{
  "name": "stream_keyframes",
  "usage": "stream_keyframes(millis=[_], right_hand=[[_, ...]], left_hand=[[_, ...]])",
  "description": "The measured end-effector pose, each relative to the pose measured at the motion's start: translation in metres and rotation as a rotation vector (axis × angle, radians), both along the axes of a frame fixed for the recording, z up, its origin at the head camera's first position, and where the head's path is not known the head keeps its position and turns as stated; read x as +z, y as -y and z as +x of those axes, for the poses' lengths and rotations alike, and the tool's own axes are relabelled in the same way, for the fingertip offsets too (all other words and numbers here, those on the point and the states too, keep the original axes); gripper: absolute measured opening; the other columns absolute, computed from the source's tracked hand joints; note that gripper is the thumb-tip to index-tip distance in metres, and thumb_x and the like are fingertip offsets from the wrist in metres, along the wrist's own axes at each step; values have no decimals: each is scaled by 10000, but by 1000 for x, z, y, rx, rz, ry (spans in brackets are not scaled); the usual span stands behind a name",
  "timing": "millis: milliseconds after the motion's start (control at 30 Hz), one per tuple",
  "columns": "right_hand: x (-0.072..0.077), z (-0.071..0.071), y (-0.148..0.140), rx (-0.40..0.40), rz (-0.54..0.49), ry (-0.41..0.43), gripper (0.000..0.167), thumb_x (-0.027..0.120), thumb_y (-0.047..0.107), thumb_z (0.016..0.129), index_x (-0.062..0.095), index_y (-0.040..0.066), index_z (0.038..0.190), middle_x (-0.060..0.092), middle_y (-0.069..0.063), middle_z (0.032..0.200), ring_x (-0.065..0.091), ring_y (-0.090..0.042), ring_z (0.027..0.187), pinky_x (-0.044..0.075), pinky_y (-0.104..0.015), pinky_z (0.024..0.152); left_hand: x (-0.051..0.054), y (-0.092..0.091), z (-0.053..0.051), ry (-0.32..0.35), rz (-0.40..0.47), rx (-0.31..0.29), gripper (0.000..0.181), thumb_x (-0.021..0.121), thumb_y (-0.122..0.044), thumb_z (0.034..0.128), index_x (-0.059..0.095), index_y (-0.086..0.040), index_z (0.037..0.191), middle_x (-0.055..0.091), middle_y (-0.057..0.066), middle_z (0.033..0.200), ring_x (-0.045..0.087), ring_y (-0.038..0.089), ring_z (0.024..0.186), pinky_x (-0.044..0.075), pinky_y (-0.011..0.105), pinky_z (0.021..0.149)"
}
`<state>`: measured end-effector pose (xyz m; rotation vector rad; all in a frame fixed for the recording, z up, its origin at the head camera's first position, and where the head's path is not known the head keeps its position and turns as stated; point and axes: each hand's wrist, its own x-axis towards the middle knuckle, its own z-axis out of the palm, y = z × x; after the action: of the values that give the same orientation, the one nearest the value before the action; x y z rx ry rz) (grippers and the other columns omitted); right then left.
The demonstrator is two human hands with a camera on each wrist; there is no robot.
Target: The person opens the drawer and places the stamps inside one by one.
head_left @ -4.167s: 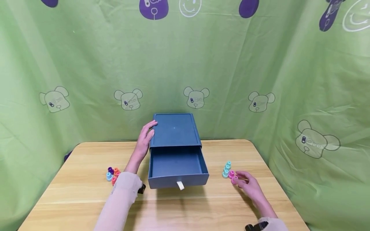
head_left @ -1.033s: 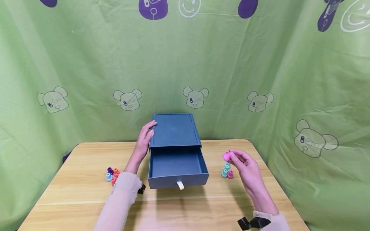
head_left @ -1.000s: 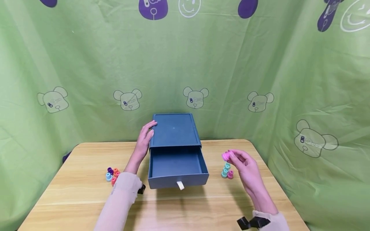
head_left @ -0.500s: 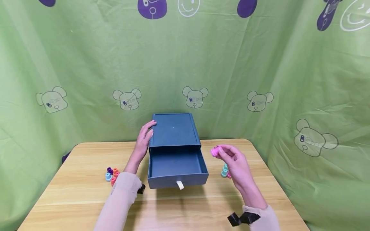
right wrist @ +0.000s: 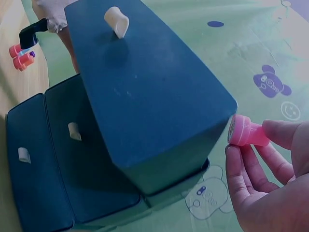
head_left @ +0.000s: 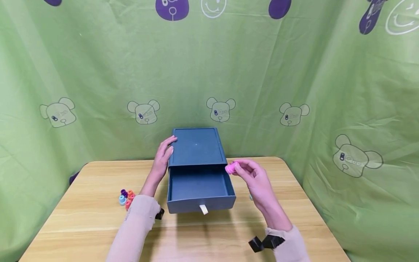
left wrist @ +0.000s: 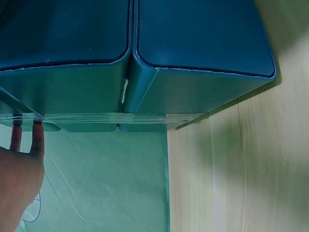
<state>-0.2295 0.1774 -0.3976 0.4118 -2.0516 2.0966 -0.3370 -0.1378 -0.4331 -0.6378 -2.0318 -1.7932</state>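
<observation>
My right hand [head_left: 258, 182] pinches a small pink stamp [head_left: 232, 168] between thumb and fingertips, held above the right rim of an open drawer. In the right wrist view the stamp [right wrist: 247, 131] lies sideways, its round wide end facing the drawer's corner. The blue drawer cabinet [head_left: 197, 145] has its top drawer [head_left: 201, 205] pulled out, with a white pull tab [head_left: 204, 209] on its front; the drawer floor that shows is bare. My left hand [head_left: 161, 160] rests against the cabinet's left side, fingertips on the top edge. In the left wrist view two straight fingers [left wrist: 37, 137] touch the cabinet.
Several purple, orange, red and light blue stamps [head_left: 122, 199] stand on the table [head_left: 82, 218] at left. A bit of a teal stamp [head_left: 251, 197] shows beside my right hand, which hides the others there. Two shut lower drawers [right wrist: 72, 159] show in the right wrist view. A green curtain [head_left: 183, 72] hangs behind.
My right hand has picked up the pink stamp from the right-hand group, raised it and carried it left to the drawer's edge. My left hand stays on the cabinet.
</observation>
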Motion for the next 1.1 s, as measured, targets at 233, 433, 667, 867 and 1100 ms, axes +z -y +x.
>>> stream_keyframes(millis=[233, 433, 667, 867, 1100], right_hand=[[6, -2, 12, 27, 29, 16, 323, 654, 136, 1023, 628, -84, 1257, 760, 34, 1021, 717, -109, 958, 577, -258, 933], [10, -3, 22, 53, 57, 4, 322, 666, 154, 1018, 642, -71, 1246, 758, 27, 1030, 716, -121, 972, 569, -259, 954], [11, -7, 32, 143, 55, -13, 290, 665, 121, 1013, 640, -76, 1224, 777, -42, 1032, 749, -160, 995, 580, -298, 961], [17, -10, 42, 187, 159, 16, 270, 687, 117, 997, 667, -38, 1217, 765, -135, 1103, 737, -136, 976, 597, -277, 898], [28, -12, 53, 241, 230, 74, 257, 705, 150, 991, 681, 4, 1202, 735, -151, 1156, 734, -175, 982, 601, -308, 912]], left_hand=[[0, 0, 2, 22, -14, -8, 447, 449, -129, 1066, 506, 70, 1462, 372, 255, 1620, 276, 411, 1535, 150, 600, 1257], [1, 0, 2, 24, -7, -10, 447, 452, -124, 1063, 506, 74, 1460, 375, 253, 1620, 278, 409, 1535, 152, 597, 1258], [2, 1, 2, 30, -15, -8, 444, 450, -133, 1069, 508, 58, 1466, 379, 236, 1623, 278, 402, 1537, 154, 596, 1258], [1, 2, 1, 28, -24, -10, 444, 449, -136, 1071, 509, 57, 1466, 379, 238, 1623, 275, 403, 1538, 156, 592, 1258], [0, 2, 1, 18, -24, -4, 443, 450, -141, 1070, 515, 56, 1462, 390, 229, 1618, 285, 398, 1534, 160, 580, 1259]])
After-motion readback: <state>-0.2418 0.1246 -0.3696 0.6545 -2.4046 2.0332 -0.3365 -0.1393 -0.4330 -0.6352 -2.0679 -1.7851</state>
